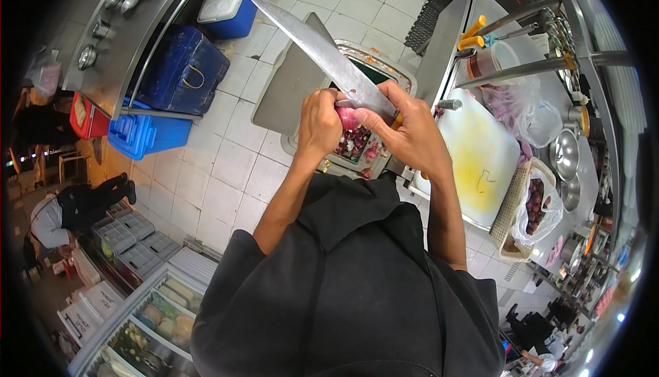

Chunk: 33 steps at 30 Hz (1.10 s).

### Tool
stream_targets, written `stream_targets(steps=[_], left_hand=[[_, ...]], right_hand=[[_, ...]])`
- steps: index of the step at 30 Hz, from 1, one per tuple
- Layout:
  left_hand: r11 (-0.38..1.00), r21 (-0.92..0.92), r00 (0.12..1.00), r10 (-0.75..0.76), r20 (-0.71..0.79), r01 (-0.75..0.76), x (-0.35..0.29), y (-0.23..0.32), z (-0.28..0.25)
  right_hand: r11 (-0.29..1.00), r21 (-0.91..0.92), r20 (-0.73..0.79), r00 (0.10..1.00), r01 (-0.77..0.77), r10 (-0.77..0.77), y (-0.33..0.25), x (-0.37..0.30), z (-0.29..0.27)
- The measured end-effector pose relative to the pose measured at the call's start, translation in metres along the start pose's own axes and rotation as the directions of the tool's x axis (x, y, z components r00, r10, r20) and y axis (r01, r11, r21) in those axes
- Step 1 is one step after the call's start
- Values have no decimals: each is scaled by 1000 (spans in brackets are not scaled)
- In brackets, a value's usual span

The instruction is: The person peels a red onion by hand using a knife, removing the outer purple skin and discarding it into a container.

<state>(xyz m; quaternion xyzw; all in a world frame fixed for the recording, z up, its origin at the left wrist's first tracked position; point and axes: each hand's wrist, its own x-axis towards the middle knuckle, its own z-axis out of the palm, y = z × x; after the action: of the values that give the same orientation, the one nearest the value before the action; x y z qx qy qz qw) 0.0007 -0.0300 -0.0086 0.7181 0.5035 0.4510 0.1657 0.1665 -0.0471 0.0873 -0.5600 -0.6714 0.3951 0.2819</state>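
My left hand (320,124) is closed around a small red onion (348,118), in front of my chest. A large kitchen knife (322,51) is gripped in my right hand (415,133), its wide blade slanting up to the left. My right thumb rests by the onion, close to the base of the blade. The fingers of that hand hide most of the knife's handle. Beneath both hands sits a bin (400,78) with purple onion skins and scraps (353,142) in it. A grey lid (287,92) leans beside the bin's left side.
On the right, a white cutting board (473,161) with a yellow stain lies near a basket (511,222) and a plastic bag of red onions (537,205). Blue cool boxes (180,72) stand under the steel counter (127,30) at left. A person (62,216) is at lower left.
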Motion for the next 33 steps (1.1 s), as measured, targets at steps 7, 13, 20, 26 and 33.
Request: stream_targets(steps=[7, 13, 20, 26, 33], left_hand=[[556, -462, 722, -505, 472, 691, 19, 4, -7], [228, -587, 630, -293, 719, 777, 22, 7, -14], [246, -592, 637, -391, 664, 768, 27, 16, -14], [151, -608, 619, -339, 709, 779, 26, 13, -18], [87, -615, 602, -345, 720, 784, 24, 15, -17]], right_hand=[[998, 45, -71, 997, 36, -33, 13, 7, 1], [997, 78, -69, 998, 8, -2, 20, 9, -7], [979, 200, -54, 998, 24, -13, 22, 7, -9], [979, 150, -250, 964, 136, -96, 27, 10, -14], [985, -36, -165, 972, 166, -170, 22, 12, -7]])
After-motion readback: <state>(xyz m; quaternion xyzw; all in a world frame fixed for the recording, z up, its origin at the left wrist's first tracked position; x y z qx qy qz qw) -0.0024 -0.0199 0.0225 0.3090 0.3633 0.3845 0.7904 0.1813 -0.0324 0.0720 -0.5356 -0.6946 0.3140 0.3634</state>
